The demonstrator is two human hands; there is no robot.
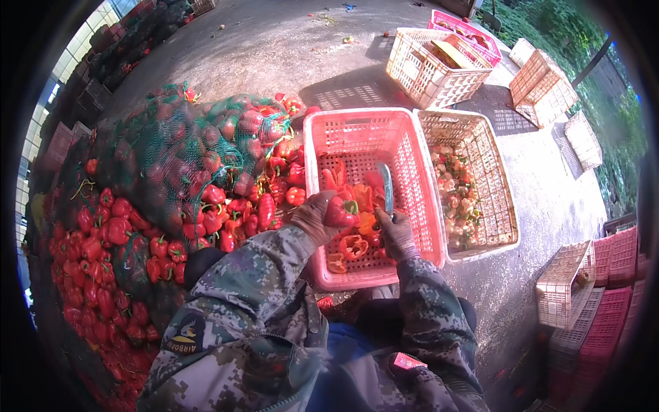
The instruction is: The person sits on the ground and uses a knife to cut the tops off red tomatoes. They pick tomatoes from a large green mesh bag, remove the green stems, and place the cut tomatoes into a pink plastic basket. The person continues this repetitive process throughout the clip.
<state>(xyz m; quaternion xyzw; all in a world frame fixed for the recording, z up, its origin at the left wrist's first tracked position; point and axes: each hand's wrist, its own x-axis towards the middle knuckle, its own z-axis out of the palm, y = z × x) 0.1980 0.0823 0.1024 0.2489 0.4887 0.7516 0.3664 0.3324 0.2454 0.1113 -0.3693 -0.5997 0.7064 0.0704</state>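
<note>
My left hand (315, 219) grips a whole red bell pepper (340, 212), its green stem turned to the right. In my right hand (397, 234) is a knife (386, 188) with a curved blade, pointing up and away from me. Both hands are over the near part of a pink plastic crate (425, 206). Cut red and orange pepper pieces (354, 247) lie on its slotted floor, partly hidden by my hands. Against the crate's right side stands a dirty cream plastic crate (497, 206) holding pepper cores and stems (455, 201).
Loose red bell peppers (98, 257) are heaped at the left, beside green mesh sacks (170, 149) full of peppers. Beyond the crates stands a cream crate (437, 67) with a board in it, next to a pink crate (466, 36). More crates (566, 283) are stacked at the right.
</note>
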